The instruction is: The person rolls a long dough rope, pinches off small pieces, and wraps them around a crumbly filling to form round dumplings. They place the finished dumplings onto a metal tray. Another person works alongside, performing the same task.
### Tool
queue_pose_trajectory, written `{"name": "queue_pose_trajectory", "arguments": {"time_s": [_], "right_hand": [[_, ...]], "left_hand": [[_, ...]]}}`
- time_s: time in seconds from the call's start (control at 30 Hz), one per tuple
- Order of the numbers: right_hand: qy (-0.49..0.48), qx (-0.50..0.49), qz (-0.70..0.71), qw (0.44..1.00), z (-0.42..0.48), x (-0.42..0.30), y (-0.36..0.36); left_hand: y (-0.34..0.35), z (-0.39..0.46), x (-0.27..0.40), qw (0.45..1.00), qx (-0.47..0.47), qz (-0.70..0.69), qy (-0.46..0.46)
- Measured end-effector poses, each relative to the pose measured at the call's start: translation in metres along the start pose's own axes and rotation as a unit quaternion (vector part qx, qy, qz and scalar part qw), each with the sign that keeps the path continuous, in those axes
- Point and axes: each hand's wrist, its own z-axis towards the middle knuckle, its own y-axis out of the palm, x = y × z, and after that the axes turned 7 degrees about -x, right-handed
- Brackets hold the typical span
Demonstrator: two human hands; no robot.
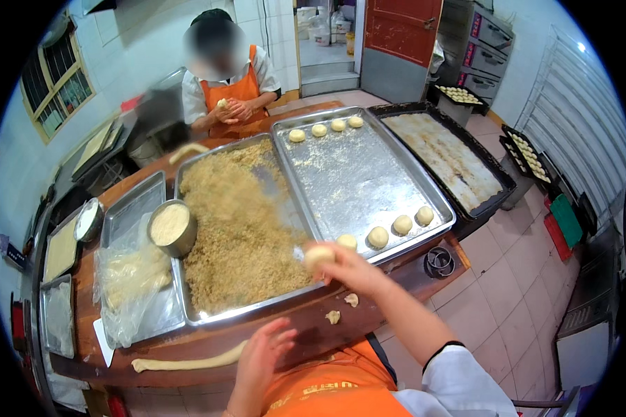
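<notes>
Between the fingers of my right hand [352,268] is a round dough ball [319,257], held over the near edge where two metal trays meet. My left hand [263,346] holds nothing, its fingers apart, above the near end of a dough rope [188,362] on the wooden table. A tray of crumbly tan filling [240,229] lies in front of me. To its right, a metal tray [354,177] bears several dough balls [378,237] along its near edge and more flattened dough rounds [318,130] at its far end. Dough scraps [333,317] lie on the table near my right forearm.
A metal container of pale crumbs [171,224] stands beside bagged dough [133,276] and a white scraper [103,341]. Ring cutters [439,262] sit near the right table corner, below a dark baking tray [446,156]. Across the table, a person [229,88] in an orange apron handles dough.
</notes>
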Motion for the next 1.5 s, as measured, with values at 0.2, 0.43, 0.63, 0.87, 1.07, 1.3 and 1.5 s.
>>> {"name": "queue_pose_trajectory", "arguments": {"time_s": [0.2,0.43,0.63,0.87,1.07,1.3,1.5], "right_hand": [[-0.014,0.150,-0.327,0.933,0.050,0.002,-0.090],[0.011,0.151,-0.559,0.815,0.081,0.022,-0.095],[-0.024,0.112,-0.545,0.830,0.089,0.027,-0.089],[-0.230,0.302,-0.399,0.835,0.074,-0.013,-0.039],[-0.243,-0.043,-0.419,0.874,0.038,0.011,0.126],[-0.222,-0.208,-0.479,0.824,0.044,0.063,0.198],[-0.115,-0.276,-0.440,0.847,0.045,0.048,0.212]], "left_hand": [[-0.019,-0.024,-0.011,0.997,0.074,-0.034,0.005],[-0.031,-0.036,-0.017,0.995,0.100,-0.017,0.014],[-0.053,-0.052,-0.006,0.952,0.203,0.218,0.073],[-0.087,-0.080,0.012,0.636,0.183,0.749,0.040],[-0.114,-0.079,0.004,0.674,0.181,0.711,0.091],[-0.112,-0.069,-0.006,0.683,0.173,0.698,0.130],[-0.115,-0.058,-0.014,0.642,0.142,0.743,0.124]]}}
